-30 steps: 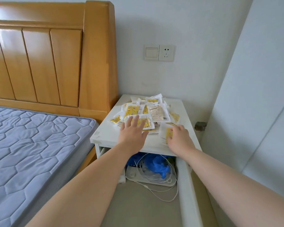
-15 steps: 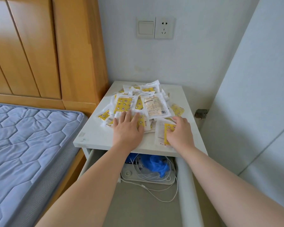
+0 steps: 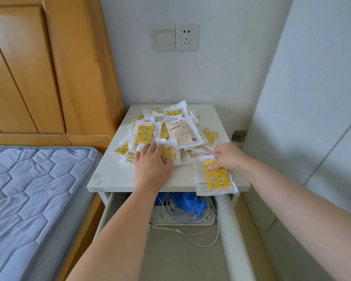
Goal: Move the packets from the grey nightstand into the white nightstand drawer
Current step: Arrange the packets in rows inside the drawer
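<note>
Progress barely beginning, judging by the open drawer [image 3: 231, 230] below: showing only cables [image 3: 190, 220] and blue plastic [image 3: 190, 202], no packets. Leaving the whole heap of packets [image 3: 166, 130] lying on the nightstand top [image 3: 118, 175]. Resting the left hand [image 3: 152, 165] flat, fingers straight, on the heap's near edge, gripping nothing. Pinching a single packet [image 3: 215, 181] with the right hand [image 3: 229, 157], fingers curled on its upper end, lower end overhanging the front edge, directly above the drawer.

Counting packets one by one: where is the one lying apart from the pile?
Head view: the packet overhangs the nightstand's front right edge above the open drawer, right of the pile, gripped by the right hand.
</note>
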### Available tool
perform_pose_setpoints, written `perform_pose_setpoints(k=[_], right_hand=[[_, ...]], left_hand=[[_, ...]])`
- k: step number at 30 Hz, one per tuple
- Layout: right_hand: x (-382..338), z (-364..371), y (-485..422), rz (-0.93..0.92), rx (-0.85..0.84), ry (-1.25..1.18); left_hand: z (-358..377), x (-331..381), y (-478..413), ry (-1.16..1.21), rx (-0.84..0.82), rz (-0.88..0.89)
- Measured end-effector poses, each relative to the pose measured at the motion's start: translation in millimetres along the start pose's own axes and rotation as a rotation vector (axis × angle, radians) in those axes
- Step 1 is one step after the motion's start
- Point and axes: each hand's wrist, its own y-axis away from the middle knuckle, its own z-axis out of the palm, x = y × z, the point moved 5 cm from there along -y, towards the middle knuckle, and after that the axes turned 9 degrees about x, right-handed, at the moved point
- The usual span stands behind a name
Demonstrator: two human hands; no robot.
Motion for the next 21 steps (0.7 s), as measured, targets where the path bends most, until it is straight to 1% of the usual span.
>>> perform_pose_setpoints(k=[2,3,4,5,7,9,11,14,16,17,19,20,21], right_hand=[[0.0,-7.1,-4.4,0.05,-0.078,-0.038],[-1.8,-10.5,-4.6,0.08,-0.142,-0.13],[-4.7,-15.2,-5.6,0.124,-0.219,-0.262],[-7.4,-21.6,-10.0,0.16,-0.263,-0.426],[-7.5,-36.7,-26.9,0.232,-0.256,-0.736],[-2.1,-47.3,-52.8,0.298,-0.159,-0.892],[1.6,-52.7,-81.1,0.297,-0.022,-0.856],[4.4,-64.7,-117.8,0.288,0.31,-0.556],[-2.2,-68.6,-123.0,0.249,0.434,-0.289],[-6.9,-67.9,-124.3,0.212,0.452,-0.169],[-16.5,-60.4,-124.5,0.147,0.4,-0.006],[-17.7,-55.3,-125.2,0.143,0.341,0.008],[-18.2,-46.8,-127.6,0.141,0.242,-0.026]], left_hand=[[-0.1,0.2,-0.8,0.01,-0.002,-0.003],[-0.7,0.5,-0.7,0.016,-0.003,-0.007],[-1.4,0.8,-0.7,0.02,-0.004,-0.01],[-2.0,1.0,-0.5,0.022,-0.006,-0.01],[-3.1,1.1,0.3,0.027,-0.006,-0.007],[-4.1,0.7,1.3,0.032,-0.002,-0.01],[-4.3,0.9,0.8,0.036,0.0,-0.01],[-4.5,0.4,0.5,0.052,0.014,-0.014],[-4.4,0.3,0.4,0.058,0.023,-0.015],[-4.3,0.0,0.3,0.057,0.027,-0.017],[-4.0,-0.5,-0.3,0.055,0.032,-0.021],[-3.7,-0.6,-0.4,0.054,0.032,-0.022],[-3.3,-0.6,-0.3,0.056,0.032,-0.023]])
